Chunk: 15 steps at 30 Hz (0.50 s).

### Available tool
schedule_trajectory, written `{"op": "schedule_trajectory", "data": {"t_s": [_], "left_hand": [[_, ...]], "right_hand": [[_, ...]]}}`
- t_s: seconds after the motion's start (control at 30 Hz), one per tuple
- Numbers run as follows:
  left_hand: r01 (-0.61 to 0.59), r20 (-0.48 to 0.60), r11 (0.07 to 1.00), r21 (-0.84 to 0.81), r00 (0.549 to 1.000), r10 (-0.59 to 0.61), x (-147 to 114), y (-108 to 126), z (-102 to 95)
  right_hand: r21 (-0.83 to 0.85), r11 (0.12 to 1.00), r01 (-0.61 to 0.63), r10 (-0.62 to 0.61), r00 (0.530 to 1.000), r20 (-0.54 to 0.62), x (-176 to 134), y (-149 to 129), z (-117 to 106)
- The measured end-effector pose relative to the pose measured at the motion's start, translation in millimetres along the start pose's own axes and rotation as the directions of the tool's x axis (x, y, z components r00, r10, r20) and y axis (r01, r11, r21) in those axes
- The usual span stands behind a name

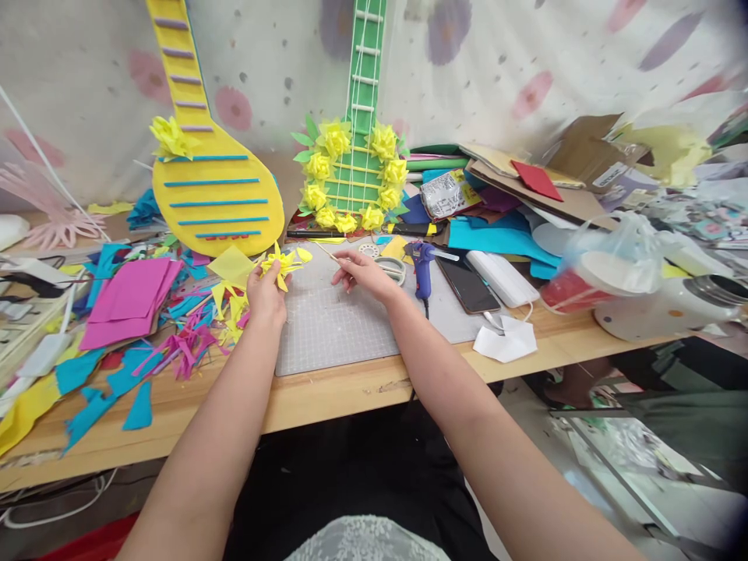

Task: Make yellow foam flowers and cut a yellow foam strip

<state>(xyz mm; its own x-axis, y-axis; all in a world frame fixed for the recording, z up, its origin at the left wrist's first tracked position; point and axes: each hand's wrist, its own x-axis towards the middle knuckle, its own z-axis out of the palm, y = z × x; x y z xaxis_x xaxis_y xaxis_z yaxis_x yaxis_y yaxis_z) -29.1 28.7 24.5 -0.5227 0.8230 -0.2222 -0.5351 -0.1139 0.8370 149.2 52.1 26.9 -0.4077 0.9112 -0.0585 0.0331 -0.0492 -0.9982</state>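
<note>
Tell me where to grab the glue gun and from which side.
Grip the glue gun by its handle, coming from the near edge of the table, probably with the right hand, the closer one. The handle points toward the person, its cord trailing from the end, while the nozzle points right, away from that grip; it may be hot.

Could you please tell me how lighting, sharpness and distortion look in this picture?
Head view, overall: soft, fairly even light, with no hard shadows near the left hand or right hand; head view, middle: the glue gun reads fairly clearly; head view, right side: the bottle looks stretched; head view, top right: the corner darkens.
</note>
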Motion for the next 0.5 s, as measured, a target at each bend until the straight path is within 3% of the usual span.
{"op": "schedule_trajectory", "data": {"t_s": [0.17, 0.27, 0.4, 0.5], "left_hand": [[0.106, 0.1, 0.994, -0.01, 0.989, -0.105, -3, 1, 0.8], [0.117, 0.205, 0.993, 0.027, 0.971, -0.12, -8, -2, 3.1], [0.077, 0.274, 0.99, 0.12, 0.956, -0.108, -12, -8, 4.9], [-0.009, 0.342, 0.983, 0.183, 0.938, -0.055, -10, -17, 3.4]], "right_hand": [[0.079, 0.994, 0.07, -0.058, 0.987, -0.15, 2, 1, 7], [0.112, 0.987, 0.116, -0.099, 0.984, -0.146, 2, 3, 16], [0.119, 0.975, 0.189, -0.172, 0.975, -0.139, 6, 8, 27], [0.032, 0.98, 0.195, -0.185, 0.963, -0.195, 10, 15, 30]]}}
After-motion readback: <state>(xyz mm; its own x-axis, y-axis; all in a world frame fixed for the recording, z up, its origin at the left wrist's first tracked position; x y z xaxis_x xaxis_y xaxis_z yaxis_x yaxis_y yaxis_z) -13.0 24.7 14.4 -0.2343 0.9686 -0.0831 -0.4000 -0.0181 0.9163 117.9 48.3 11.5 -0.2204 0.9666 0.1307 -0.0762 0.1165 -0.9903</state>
